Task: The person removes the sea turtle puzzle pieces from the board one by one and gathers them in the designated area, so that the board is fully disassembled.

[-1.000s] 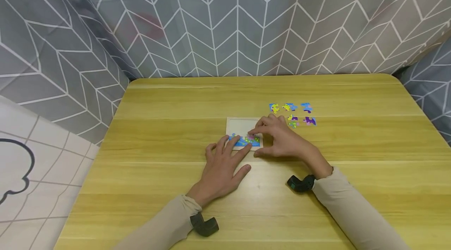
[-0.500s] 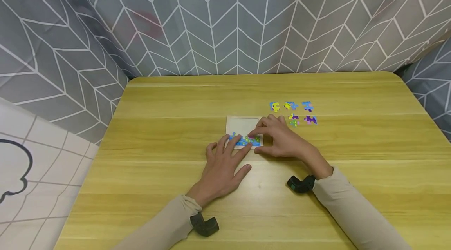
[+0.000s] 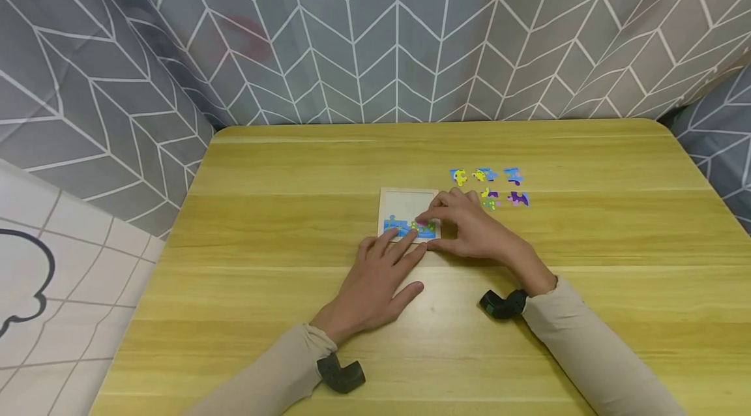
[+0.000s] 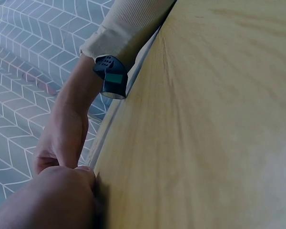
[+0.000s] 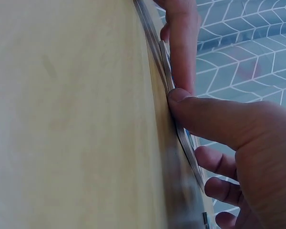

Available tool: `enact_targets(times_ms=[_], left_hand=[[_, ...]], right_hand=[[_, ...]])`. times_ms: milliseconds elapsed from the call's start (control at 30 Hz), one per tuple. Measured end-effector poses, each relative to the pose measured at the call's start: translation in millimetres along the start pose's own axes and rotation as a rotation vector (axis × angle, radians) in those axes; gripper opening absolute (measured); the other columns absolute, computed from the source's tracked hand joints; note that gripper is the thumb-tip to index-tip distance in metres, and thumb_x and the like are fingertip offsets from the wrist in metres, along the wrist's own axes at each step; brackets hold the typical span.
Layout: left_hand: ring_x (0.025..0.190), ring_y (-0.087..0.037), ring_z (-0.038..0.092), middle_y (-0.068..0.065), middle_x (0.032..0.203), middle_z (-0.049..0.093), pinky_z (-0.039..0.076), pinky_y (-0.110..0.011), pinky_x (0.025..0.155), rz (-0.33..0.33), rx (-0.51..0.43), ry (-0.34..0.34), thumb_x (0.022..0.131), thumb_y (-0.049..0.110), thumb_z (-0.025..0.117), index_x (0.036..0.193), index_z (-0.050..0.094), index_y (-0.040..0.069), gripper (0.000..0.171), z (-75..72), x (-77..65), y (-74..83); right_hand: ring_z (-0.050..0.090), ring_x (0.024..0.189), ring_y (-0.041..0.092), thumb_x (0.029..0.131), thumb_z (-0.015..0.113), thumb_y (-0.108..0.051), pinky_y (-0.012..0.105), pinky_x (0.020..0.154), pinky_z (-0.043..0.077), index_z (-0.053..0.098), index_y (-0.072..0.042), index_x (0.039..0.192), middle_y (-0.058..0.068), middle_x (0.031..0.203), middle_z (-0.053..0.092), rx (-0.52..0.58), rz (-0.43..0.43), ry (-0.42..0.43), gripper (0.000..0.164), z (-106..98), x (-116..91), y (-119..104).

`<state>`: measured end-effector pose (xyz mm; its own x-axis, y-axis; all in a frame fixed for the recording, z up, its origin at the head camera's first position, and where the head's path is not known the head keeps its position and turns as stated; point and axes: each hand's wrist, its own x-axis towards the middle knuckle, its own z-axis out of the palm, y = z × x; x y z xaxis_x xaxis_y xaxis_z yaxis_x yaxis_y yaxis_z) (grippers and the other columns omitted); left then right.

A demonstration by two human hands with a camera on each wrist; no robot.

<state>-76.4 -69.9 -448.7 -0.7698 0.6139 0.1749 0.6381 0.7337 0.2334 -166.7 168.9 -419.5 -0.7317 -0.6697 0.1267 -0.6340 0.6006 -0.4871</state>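
Left-hand fingers have slid a little toward three o'clock, the puzzle tray [image 3: 409, 202] has crept a bit toward twelve, and more of its blue pieces [image 3: 396, 225] show now. That tray lies flat near the middle of the wooden table [image 3: 264, 240], with the pieces along its six o'clock side. From seven o'clock, the left hand [image 3: 375, 285] reaches in, fingers long and spread, tips resting on the tray's near side. At about three o'clock, the right hand [image 3: 472, 227] bends its thumb and fingers round the tray's four o'clock corner and holds it, the thumb on the edge. I cannot tell if it pinches one piece too. Loose puzzle pieces [image 3: 519, 199] lie between two and three o'clock from the tray. Past the table, at twelve, hangs a gray curtain [image 3: 328, 31] with white lines.
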Motion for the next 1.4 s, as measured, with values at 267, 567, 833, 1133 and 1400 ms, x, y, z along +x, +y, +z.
enact_targets(times_ms=[267,567,833,1133,1400], left_hand=[[0.154,-0.033,0.028,-0.004,0.168,0.031,0.023,-0.053,0.12,0.018,0.006,-0.015,0.107,0.049,0.04,0.158,0.04,0.022,0.058,0.0,-0.6,2.7],[0.147,-0.036,0.033,-0.004,0.166,0.036,0.027,-0.056,0.11,-0.065,0.022,0.058,0.105,0.049,0.045,0.155,0.045,0.027,0.055,0.8,-0.9,5.2],[0.153,-0.039,0.021,-0.025,0.167,0.021,0.025,-0.058,0.112,-0.217,-0.018,0.028,0.104,0.055,0.041,0.158,0.038,0.033,0.059,1.2,-1.3,6.4],[0.157,-0.041,0.011,-0.028,0.168,0.011,0.021,-0.059,0.115,-0.267,-0.047,0.011,0.104,0.057,0.039,0.159,0.034,0.035,0.059,1.8,-2.5,7.4],[0.158,-0.04,0.01,-0.027,0.169,0.011,0.02,-0.059,0.115,-0.273,-0.051,0.007,0.104,0.058,0.038,0.159,0.034,0.038,0.058,1.7,-2.4,7.5]], right_hand=[[0.048,0.106,0.016,0.082,0.085,-0.033,0.039,0.083,0.024,0.076,-0.022,0.119,-0.005,0.108,0.063,-0.004,-0.006,0.002,0.039,-0.4,-0.7,0.6],[0.048,0.107,0.016,0.083,0.085,-0.032,0.039,0.084,0.025,0.076,-0.022,0.12,-0.005,0.109,0.063,0.002,0.004,-0.005,0.039,-0.2,-0.1,0.6],[0.049,0.106,0.014,0.082,0.086,-0.033,0.038,0.083,0.025,0.076,-0.023,0.12,-0.006,0.108,0.063,0.011,0.016,-0.008,0.04,0.4,-0.3,0.3],[0.048,0.103,0.014,0.083,0.085,-0.034,0.038,0.082,0.024,0.076,-0.023,0.119,-0.006,0.107,0.062,0.006,0.007,-0.008,0.039,0.8,-0.9,0.0],[0.049,0.103,0.014,0.083,0.085,-0.033,0.038,0.083,0.024,0.076,-0.022,0.119,-0.005,0.106,0.062,0.007,-0.002,-0.001,0.038,0.0,-0.8,-0.8]])
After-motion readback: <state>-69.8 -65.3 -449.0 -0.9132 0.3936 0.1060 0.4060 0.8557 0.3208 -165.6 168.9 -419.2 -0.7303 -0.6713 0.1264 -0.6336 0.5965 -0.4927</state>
